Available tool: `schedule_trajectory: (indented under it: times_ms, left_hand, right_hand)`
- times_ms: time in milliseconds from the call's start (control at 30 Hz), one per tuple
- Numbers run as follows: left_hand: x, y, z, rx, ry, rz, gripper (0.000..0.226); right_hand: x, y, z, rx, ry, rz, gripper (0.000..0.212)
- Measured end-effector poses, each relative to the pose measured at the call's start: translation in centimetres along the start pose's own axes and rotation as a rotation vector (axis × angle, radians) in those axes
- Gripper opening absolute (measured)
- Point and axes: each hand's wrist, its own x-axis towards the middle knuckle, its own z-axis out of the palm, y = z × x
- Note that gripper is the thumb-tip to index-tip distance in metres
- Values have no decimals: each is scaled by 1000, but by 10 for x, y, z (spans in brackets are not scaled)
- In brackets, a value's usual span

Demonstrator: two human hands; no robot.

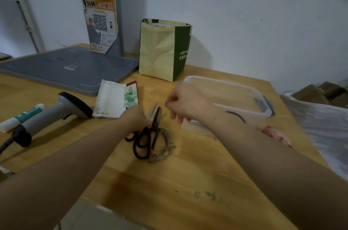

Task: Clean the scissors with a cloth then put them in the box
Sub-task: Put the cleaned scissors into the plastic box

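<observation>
Black-handled metal scissors [154,122] lie on the pale wooden table [188,182], handles toward the person, blades a little apart. They partly overlie a grey braided ring [166,146].

The left hand [134,116] sits against the scissors at the pivot. Its fingers are tucked underneath, so I cannot tell if it grips or just steadies them.

The right hand [183,102] is blurred, in the air between the scissors and the clear plastic box [224,83]. Its fingers are curled, with a small grey sliver above the knuckles. I cannot tell whether it pinches anything.

The crumpled pink cloth [275,134] lies on the table beside the right forearm, near the box, and neither hand is on it.

Progress: the scissors are out of the box, so the boxing step is not done. With the cloth lying loose, the wiping looks either unstarted or just finished; nothing shows which. A dark curve shows through the box wall, unclear what.

Also on the table are a grey handheld barcode scanner [56,111] and a green-and-yellow paper bag [160,50].
</observation>
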Motion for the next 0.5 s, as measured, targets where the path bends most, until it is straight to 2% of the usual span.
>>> schedule_trajectory:
  times_ms: [100, 167, 267, 400, 500]
  left_hand:
    - [-6, -4, -2, -80, -36, -28, 21]
    - [-10, -5, -1, -18, -30, -21, 22]
    - [-13, -7, 2, 76, 28, 7, 24]
    - [-17, -8, 3, 32, 98, -14, 19]
    - [-20, -10, 2, -221, 81, -81, 17]
  right_hand:
    - [5, 5, 29, -302, -252, 81, 11]
    - [7, 8, 44, -258, -294, 131, 16]
    - [5, 10, 56, -154, -247, 165, 26]
    - [10, 13, 69, 96, -165, 264, 23]
    - [18, 13, 75, 577, -85, 426, 25]
